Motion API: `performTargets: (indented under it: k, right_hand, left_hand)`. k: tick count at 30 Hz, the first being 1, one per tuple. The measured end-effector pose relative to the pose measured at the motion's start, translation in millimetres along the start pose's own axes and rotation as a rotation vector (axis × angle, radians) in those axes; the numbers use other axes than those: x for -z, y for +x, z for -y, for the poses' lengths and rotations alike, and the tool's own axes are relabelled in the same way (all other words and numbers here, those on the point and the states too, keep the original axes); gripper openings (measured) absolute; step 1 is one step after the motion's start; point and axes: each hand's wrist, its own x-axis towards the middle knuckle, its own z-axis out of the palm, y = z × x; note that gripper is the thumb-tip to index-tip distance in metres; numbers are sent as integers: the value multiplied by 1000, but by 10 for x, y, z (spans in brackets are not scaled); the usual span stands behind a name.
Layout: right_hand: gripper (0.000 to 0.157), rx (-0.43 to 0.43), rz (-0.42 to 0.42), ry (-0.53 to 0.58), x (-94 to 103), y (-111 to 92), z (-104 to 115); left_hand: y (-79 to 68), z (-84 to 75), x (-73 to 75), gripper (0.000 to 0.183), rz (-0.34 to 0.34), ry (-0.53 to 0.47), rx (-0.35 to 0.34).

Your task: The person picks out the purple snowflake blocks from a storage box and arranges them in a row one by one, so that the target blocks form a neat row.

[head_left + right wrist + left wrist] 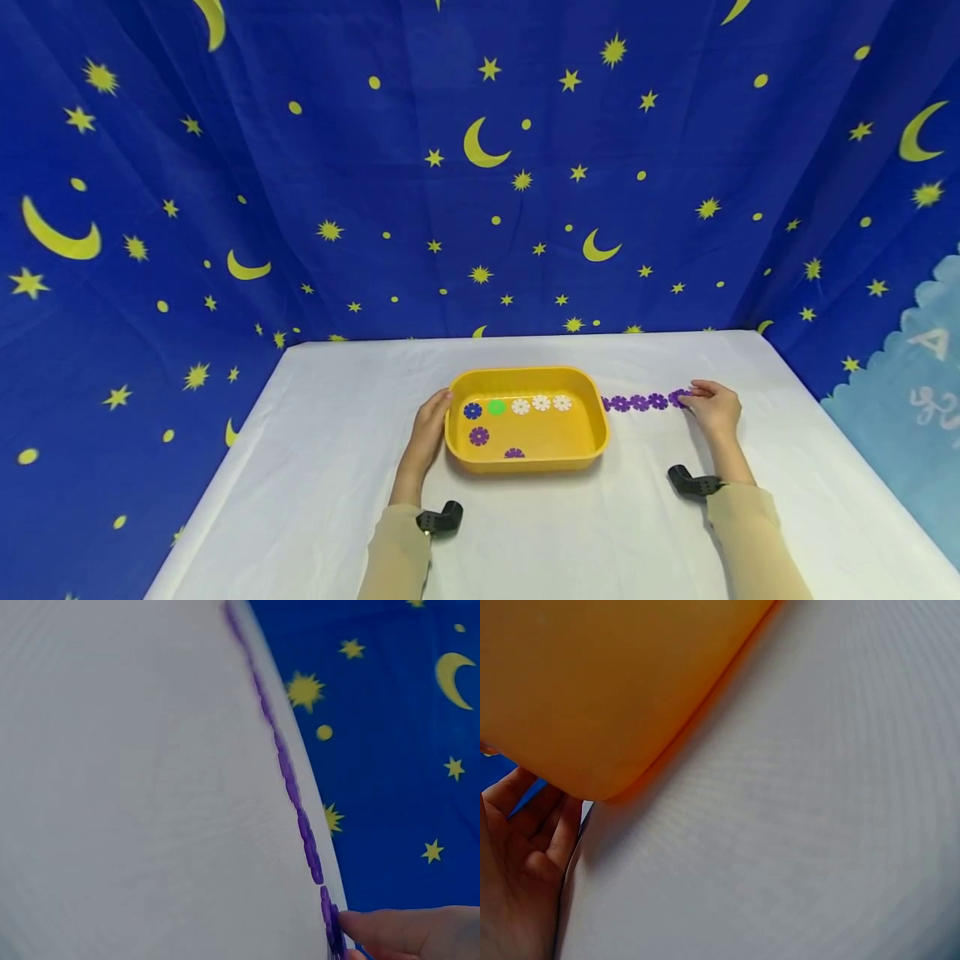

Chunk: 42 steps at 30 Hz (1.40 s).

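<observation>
A yellow plastic tray [528, 463] stands on the table, with my left hand [431, 425] at its left end. In the left wrist view the fingers of that hand [526, 832] lie against the tray's outer wall [607, 697], palm facing it. From the tray's right side runs a row of purple snowflake discs [639, 403], flat on the cloth. My right hand [712, 408] is at the row's right end and pinches a purple snowflake disc [678, 398] there. The right wrist view shows that disc [337, 930] close against the last one of the row [310, 847].
Inside the tray lie a blue disc [472, 411], a green disc [497, 407], several white discs [541, 403] and two purple discs [478, 436]. A white cloth [322, 467] covers the table. Blue star-printed curtains [420, 183] hang behind and at the sides.
</observation>
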Motion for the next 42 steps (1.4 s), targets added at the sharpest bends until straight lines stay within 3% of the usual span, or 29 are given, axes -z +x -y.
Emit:
performTargets:
  k: [4, 15, 21, 26, 34, 42]
  right_hand:
    - [34, 43, -24, -30, -12, -3, -27]
    - [30, -23, -96, -15, 41, 64, -117]
    - [28, -18, -107, -9, 49, 48, -57]
    - [34, -68, -38, 86, 55, 17, 102]
    - [42, -126, 123, 301, -16, -108, 462]
    - [41, -62, 249, 318, -203, -298, 710]
  left_hand:
    - [15, 48, -8, 57, -17, 3, -13]
    - [5, 36, -10, 56, -20, 6, -30]
    - [-56, -95, -3, 51, 5, 1, -14]
    - [-167, -273, -11, 49, 11, 23, -26]
    - [-175, -287, -4, 49, 13, -3, -20]
    - [-173, -293, -13, 49, 11, 8, -5]
